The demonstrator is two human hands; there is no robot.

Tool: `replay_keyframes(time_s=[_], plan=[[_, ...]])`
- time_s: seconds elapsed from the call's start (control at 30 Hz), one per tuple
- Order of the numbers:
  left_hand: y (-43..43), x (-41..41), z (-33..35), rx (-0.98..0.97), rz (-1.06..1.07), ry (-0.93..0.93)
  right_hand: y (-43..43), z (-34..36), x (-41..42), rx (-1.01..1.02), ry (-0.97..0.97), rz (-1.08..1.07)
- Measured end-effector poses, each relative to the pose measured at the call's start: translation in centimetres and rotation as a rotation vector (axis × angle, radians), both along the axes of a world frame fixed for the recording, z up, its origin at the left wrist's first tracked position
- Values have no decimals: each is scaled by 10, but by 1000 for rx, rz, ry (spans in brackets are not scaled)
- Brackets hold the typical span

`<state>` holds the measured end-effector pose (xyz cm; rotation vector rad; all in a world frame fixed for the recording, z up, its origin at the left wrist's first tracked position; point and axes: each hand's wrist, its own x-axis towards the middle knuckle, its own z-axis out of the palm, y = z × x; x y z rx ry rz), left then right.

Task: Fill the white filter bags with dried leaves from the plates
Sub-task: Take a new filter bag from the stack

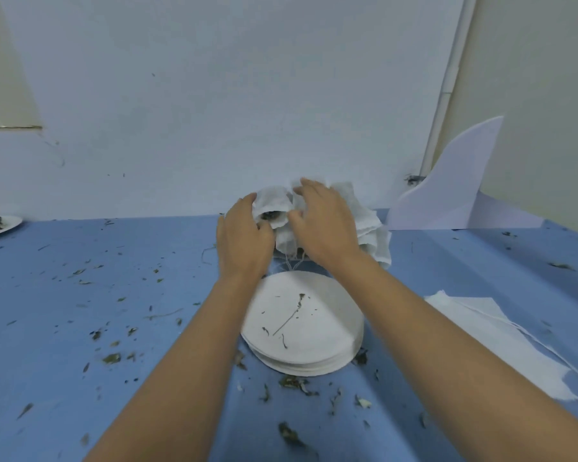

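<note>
Now the left hand [244, 235] grips a crumpled white filter bag [274, 202] at the blue surface's [114, 328] far edge. The right hand [324, 225] is just beside it, hold unclear.

No readable text or labels, seemingly.

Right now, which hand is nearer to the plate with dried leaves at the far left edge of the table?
Left. The left hand grips a filter bag in the middle, far right of the plate; the right hand is beside it, farther from the plate.
</note>
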<state>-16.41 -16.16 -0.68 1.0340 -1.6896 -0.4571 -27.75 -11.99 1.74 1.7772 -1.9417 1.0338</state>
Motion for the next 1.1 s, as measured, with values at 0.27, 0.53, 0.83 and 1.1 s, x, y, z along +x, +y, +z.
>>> replay_keyframes(time_s=[0.27,0.53,0.83,1.1], plan=[[101,-62,-8,131,-423,-220,102,-24,-60,-187,-883,-188],[141,-108,-35,220,-481,-653,141,-61,-89,-66,-1023,-360],[152,-116,-37,198,-266,-400,142,-63,-78,-269,-1029,-323],[134,-76,9,32,-197,158,143,-24,-58,-322,-1139,190]])
